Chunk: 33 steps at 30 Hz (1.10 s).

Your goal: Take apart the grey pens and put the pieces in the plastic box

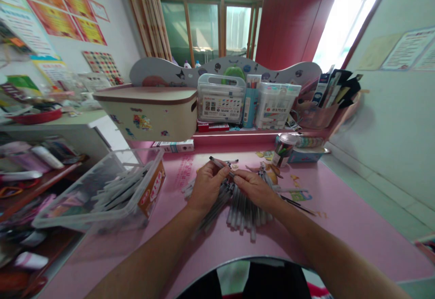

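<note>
Over the pink desk, my left hand [206, 185] is closed on a slim grey marker pen [217, 162] with a dark end. The thumb lies along its barrel, and the dark end points up and to the left. My right hand [254, 186] pinches the near end of the same pen, its fingertips almost meeting my left thumb. Beneath both hands many similar pens lie in bundles, one fanned pile [247, 215] toward me and another [217, 208] slanting under my left wrist. The fingers of both hands partly hide the held pen.
A clear plastic bin [91, 221] with more pens stands at left. A lidded cream box [149, 115], marker cases [220, 102] and a pen holder [314, 113] line the shelf behind. A jar [283, 149] and dark thin sticks [299, 204] lie right.
</note>
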{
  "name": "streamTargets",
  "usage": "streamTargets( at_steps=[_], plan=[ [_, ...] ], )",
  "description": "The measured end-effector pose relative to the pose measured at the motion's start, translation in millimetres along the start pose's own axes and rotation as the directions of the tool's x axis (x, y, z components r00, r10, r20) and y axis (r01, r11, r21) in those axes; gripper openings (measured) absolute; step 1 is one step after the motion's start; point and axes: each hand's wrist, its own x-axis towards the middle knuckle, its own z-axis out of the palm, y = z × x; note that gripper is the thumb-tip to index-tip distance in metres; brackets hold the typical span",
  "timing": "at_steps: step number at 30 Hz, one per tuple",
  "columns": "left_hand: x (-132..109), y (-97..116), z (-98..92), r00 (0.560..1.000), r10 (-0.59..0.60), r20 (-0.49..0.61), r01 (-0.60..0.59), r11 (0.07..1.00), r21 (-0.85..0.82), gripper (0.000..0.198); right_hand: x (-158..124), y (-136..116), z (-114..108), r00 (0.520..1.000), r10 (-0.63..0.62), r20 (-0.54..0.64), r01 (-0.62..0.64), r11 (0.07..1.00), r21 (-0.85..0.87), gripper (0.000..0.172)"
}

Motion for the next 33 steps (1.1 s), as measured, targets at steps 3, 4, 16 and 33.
streamTargets(
  at_steps=[3,4,16,33],
  plan=[
    [1,0,-1.8,0.999,0.015,0.032,-0.015,1.000,0.005,0.015,-1,-1,0,0.992,0.118,0.038,-0.123,0.982,0.146,0.031],
    [2,1,-2.0,0.999,0.012,0.030,-0.012,1.000,-0.003,0.015,-1,-1,-1,0.989,0.142,0.049,-0.149,0.971,0.186,0.032],
    [3,3,-2.9,0.913,-0.317,0.258,0.384,0.881,-0.276,0.037,5,7,-18,0.979,0.168,-0.116,-0.138,0.963,0.229,0.038],
    [3,-2,-6.5,0.864,-0.311,0.396,0.478,0.755,-0.450,0.028,4,7,-23,0.958,0.284,0.049,-0.267,0.809,0.524,0.036]
  ],
)
